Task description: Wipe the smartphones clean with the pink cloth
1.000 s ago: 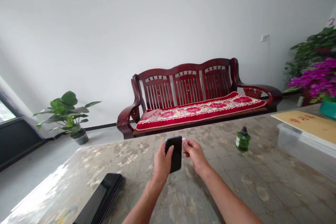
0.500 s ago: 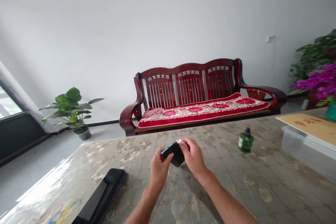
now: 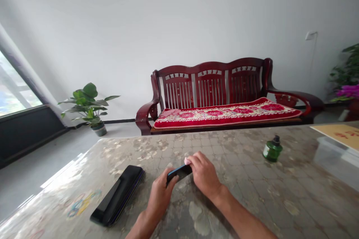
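Note:
A dark smartphone [image 3: 181,172] with a blue edge is tilted above the table, gripped near its left end by my left hand [image 3: 160,188], thumb on the glass and fingers behind. My right hand [image 3: 205,174] is closed at the phone's far right corner. Its fingertips pinch a small pale pink-white wad [image 3: 187,161], perhaps tissue or cloth, pressed on the phone's edge. Left of my hands lies a stack of black smartphones [image 3: 119,194]. Several coloured rubber bands [image 3: 81,203] lie beside that stack.
A green bottle [image 3: 272,149] with a black cap stands on the right of the patterned tabletop [image 3: 238,209]. Farther right, a clear plastic box [image 3: 333,160] has a tan sheet [image 3: 340,134] on top. Beyond the table stand a wooden bench [image 3: 210,87] and a potted plant [image 3: 92,106].
The phone has tipped flatter, showing less of its face, and sits lower left. My right hand still pinches the wad at its edge. The view has turned slightly left and down.

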A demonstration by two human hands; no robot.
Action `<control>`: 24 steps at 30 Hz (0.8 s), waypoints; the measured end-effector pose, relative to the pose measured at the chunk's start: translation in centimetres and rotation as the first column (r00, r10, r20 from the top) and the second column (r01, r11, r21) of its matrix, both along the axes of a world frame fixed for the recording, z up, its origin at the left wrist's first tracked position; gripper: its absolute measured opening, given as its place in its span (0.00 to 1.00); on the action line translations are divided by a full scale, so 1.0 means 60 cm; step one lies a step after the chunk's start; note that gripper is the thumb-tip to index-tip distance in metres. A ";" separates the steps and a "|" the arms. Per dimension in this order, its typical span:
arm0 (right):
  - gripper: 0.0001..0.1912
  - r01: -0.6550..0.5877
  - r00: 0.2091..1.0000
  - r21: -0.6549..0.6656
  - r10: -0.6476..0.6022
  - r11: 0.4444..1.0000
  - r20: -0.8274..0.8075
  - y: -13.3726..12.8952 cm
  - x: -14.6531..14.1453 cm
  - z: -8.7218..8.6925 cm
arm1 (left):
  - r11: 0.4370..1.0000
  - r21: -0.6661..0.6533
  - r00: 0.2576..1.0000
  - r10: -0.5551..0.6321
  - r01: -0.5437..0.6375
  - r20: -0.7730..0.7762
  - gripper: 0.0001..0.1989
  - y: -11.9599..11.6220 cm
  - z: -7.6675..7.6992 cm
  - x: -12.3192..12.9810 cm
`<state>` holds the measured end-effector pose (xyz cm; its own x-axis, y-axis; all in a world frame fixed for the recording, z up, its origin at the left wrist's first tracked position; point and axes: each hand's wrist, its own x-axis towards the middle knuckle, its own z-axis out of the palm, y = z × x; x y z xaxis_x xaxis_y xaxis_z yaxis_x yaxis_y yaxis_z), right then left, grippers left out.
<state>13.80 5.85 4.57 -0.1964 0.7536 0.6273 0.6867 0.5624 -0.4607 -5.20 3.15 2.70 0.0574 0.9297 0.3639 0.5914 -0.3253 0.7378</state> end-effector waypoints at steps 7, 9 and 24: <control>0.11 0.170 0.985 -0.036 -0.169 0.985 0.025 0.024 0.029 -0.019 | 0.999 -0.046 1.000 -0.003 0.003 0.007 0.12 -0.007 -0.029 0.000; 0.10 0.117 0.992 -0.025 -0.116 0.993 0.053 0.004 0.009 -0.013 | 0.996 -0.073 0.999 -0.041 0.041 -0.005 0.11 -0.008 -0.029 0.003; 0.15 0.137 0.912 -0.248 -0.220 0.959 -0.347 0.063 0.047 -0.040 | 0.991 -0.132 0.999 0.000 -0.007 -0.053 0.11 -0.005 -0.030 -0.006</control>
